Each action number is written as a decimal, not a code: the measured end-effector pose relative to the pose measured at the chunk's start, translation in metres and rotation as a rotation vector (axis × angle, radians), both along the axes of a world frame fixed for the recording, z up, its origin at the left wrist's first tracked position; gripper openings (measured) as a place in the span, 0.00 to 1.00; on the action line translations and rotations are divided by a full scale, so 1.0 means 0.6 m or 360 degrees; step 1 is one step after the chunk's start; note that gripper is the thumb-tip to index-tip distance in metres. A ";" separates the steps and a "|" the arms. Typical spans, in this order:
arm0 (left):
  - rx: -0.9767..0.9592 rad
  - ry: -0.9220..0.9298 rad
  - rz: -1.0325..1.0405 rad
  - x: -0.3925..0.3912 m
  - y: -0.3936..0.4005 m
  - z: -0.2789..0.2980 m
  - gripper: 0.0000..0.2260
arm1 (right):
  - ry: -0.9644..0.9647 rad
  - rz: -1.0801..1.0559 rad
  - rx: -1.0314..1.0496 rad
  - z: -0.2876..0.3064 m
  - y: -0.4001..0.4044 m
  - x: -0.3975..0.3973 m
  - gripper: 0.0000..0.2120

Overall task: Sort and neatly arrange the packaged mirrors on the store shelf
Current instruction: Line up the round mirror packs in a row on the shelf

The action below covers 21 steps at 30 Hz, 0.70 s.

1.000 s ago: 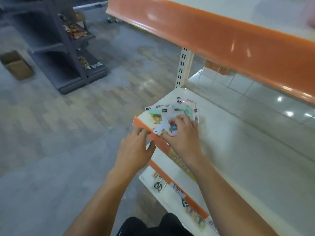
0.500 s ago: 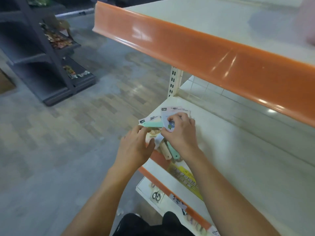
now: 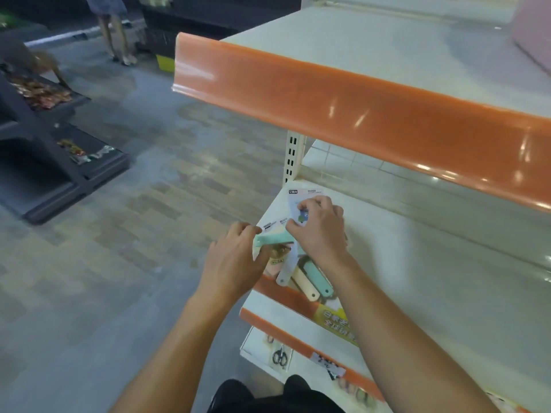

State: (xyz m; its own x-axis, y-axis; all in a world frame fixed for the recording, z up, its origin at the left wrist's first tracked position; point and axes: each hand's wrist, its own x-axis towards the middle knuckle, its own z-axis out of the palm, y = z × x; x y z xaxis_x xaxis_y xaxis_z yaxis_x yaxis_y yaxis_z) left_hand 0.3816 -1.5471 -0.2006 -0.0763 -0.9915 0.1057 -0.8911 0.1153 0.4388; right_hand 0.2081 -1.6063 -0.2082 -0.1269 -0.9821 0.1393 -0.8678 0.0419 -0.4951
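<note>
A bunch of packaged hand mirrors (image 3: 301, 272) with mint, cream and grey handles lies at the left front corner of the cream middle shelf (image 3: 432, 263). My right hand (image 3: 320, 231) grips the top of the bunch, fingers curled over a white backing card (image 3: 301, 196). My left hand (image 3: 235, 257) pinches a mint-handled mirror (image 3: 272, 239) at the bunch's left edge. The mirror faces are mostly hidden under both hands. The handles fan out toward the shelf's orange front strip (image 3: 286, 296).
An upper shelf with an orange price rail (image 3: 357, 99) overhangs the work area. A lower shelf holds packaged scissors (image 3: 279, 356). Dark display racks (image 3: 53, 150) stand left across the tiled floor. A person's legs (image 3: 114, 34) are far back.
The view has tilted upward and both hands sit farther onto the shelf with the mirrors. The handles now fan out below my right hand, and my left hand has gone from the orange strip to the mint-handled mirror.
</note>
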 end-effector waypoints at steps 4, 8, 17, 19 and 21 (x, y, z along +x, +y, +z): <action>0.0004 0.0001 -0.0078 0.002 -0.009 0.002 0.16 | 0.0029 -0.0035 0.0069 -0.004 -0.012 0.003 0.20; -0.0001 0.0014 -0.0118 0.006 -0.015 0.000 0.16 | 0.0053 -0.0053 0.0144 -0.015 -0.011 0.004 0.19; 0.0008 0.0095 -0.0190 -0.002 -0.031 0.001 0.15 | 0.0079 -0.0062 0.0114 -0.005 -0.001 -0.001 0.22; 0.0023 0.0089 -0.0195 -0.004 -0.033 0.000 0.16 | 0.0084 -0.0069 0.0093 -0.002 0.006 -0.003 0.21; 0.0020 0.0090 -0.0208 -0.007 -0.033 0.000 0.17 | 0.0084 -0.0086 0.0067 0.001 0.016 -0.006 0.21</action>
